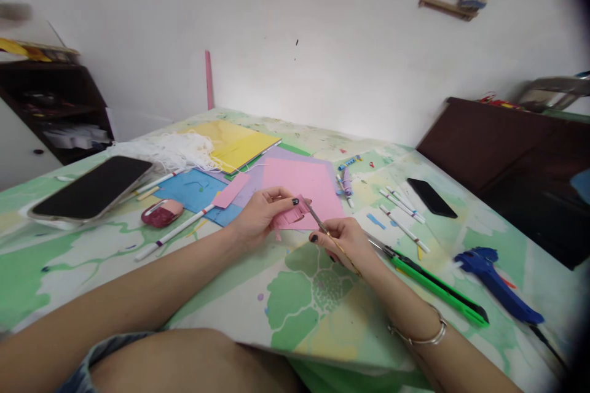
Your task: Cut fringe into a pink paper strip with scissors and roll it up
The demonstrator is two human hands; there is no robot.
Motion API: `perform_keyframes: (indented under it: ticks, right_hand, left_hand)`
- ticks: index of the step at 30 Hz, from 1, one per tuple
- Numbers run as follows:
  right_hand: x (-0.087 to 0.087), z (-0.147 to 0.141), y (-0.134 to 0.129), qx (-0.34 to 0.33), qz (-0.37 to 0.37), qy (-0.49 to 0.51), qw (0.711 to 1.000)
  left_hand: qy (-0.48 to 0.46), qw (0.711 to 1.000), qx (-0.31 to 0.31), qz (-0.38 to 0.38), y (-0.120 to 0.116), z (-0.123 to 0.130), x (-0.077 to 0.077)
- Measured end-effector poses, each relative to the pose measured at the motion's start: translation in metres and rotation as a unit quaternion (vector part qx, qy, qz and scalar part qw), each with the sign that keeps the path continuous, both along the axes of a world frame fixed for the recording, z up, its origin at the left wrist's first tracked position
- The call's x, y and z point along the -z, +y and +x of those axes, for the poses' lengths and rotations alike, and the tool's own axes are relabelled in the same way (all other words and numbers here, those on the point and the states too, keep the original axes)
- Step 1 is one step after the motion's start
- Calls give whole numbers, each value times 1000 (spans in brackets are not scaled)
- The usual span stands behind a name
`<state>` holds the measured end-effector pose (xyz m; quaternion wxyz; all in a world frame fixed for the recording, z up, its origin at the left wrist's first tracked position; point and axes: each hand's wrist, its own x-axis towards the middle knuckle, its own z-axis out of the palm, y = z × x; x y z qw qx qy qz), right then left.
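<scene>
My left hand (260,216) pinches a narrow strip of pink paper (289,215) cut into a fringe along one side. My right hand (345,239) grips slim metal tweezers (338,247), whose tips meet the upper right end of the strip. Whether the tips clamp the paper or only touch it is hard to tell. Both hands are close together above the table's near half. Beyond them lies a pink sheet (302,175) on a lilac sheet (249,196).
A green cutter knife (437,285) and a blue glue gun (500,282) lie at right, near a black phone (432,198) and several white sticks (403,227). At left are a larger phone (92,187), white yarn (173,150), an earbud case (162,213) and yellow sheets (239,141).
</scene>
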<state>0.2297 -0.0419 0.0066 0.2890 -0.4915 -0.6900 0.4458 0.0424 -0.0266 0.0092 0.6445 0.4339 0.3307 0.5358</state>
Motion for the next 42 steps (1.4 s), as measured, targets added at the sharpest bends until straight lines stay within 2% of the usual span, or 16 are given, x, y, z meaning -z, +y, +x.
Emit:
perform_keyframes:
  ticks: [8,24,35,39,42]
  right_hand:
    - [2,1,2,-6,18,-15,1000]
    - [1,0,3,5,-2,-15,1000]
    - [-4,2,-2,-51,18,21,998]
    - [-2,10,6,16,41,36,998]
    - [-2,18,15,101,81,-67,989]
  left_hand:
    - [-3,1000,4,1,1,-1,2]
    - [-3,1000,8,0,-1,-2,1]
    - [22,1000,-9,-6,0,-3,0]
    - [16,999,-12,-26,1,-4,-2]
    - [0,1000,-11,-21,2,-4,-1]
